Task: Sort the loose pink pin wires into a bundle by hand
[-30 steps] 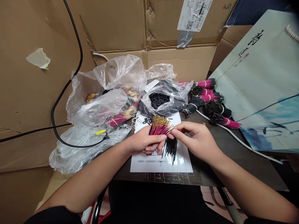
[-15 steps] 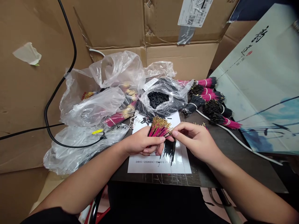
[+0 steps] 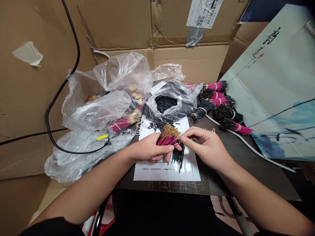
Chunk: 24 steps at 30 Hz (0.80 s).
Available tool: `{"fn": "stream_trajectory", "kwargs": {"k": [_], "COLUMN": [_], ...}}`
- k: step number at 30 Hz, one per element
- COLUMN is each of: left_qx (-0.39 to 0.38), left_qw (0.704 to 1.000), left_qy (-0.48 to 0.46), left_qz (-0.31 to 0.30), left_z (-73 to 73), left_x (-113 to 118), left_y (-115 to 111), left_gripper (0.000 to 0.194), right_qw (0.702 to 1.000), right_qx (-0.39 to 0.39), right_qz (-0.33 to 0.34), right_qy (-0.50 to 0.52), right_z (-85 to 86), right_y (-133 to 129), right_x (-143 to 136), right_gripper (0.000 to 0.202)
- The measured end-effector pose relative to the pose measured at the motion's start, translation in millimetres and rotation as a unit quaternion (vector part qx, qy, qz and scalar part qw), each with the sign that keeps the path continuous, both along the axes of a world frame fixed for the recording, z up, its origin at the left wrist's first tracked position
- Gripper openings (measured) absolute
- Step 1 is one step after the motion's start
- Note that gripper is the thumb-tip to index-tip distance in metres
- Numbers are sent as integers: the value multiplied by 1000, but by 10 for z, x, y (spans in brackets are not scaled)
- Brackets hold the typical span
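Observation:
My left hand [image 3: 154,149] is closed round a bundle of thin pink and black wires [image 3: 169,136] with gold terminals at the upper end. Black wire ends hang below its fingers. Thumb and forefinger of my right hand [image 3: 205,144] are pinched at the bundle's right edge; whatever is between them is too small to make out. Beneath both hands lies a printed white sheet [image 3: 147,173]. Short black sleeves [image 3: 154,126] are scattered on it just behind the bundle. A clear bag [image 3: 189,98] holding many more black sleeves [image 3: 165,104] stands open behind them.
Tied bundles of pink and black wires [image 3: 218,100] are piled at the back right, beside a white cable [image 3: 261,149]. Clear plastic bags [image 3: 98,111] with more wire bundles lie at left. A black cable [image 3: 49,111] loops there. Cardboard walls [image 3: 118,26] enclose the dark table [image 3: 221,183].
Both hands keep nearly the same place, the right still pinched at the bundle's edge. The whole view has shifted slightly.

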<state>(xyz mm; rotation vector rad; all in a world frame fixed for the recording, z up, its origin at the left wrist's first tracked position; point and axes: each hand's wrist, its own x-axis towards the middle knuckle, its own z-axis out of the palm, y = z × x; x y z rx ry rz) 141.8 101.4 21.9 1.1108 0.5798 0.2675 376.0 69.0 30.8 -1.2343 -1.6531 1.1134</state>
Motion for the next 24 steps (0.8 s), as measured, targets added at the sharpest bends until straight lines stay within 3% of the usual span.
{"fn": "stream_trajectory", "kwargs": {"k": [8, 10, 13, 16, 21, 24], "left_qx": [15, 3, -29, -83, -127, -140], "left_qw": [999, 996, 992, 992, 990, 989], "left_qy": [30, 36, 24, -5, -36, -38], "left_qz": [40, 80, 122, 96, 41, 29], "left_z": [25, 20, 30, 72, 141, 148], "left_x": [-18, -24, -40, -58, -76, -71], "left_y": [35, 58, 81, 70, 22, 16], "left_gripper": [36, 33, 31, 33, 33, 34], "right_qw": [980, 984, 998, 990, 973, 975], "right_qx": [17, 5, -47, -82, 12, 77], "right_qz": [-165, -148, -32, 65, 33, -18], "right_qy": [105, 101, 6, -97, -229, -207], "right_z": [79, 108, 108, 36, -66, -24], "right_y": [161, 197, 218, 205, 154, 103], "right_x": [439, 549, 555, 400, 165, 109], "right_gripper": [13, 14, 20, 26, 21, 25]}}
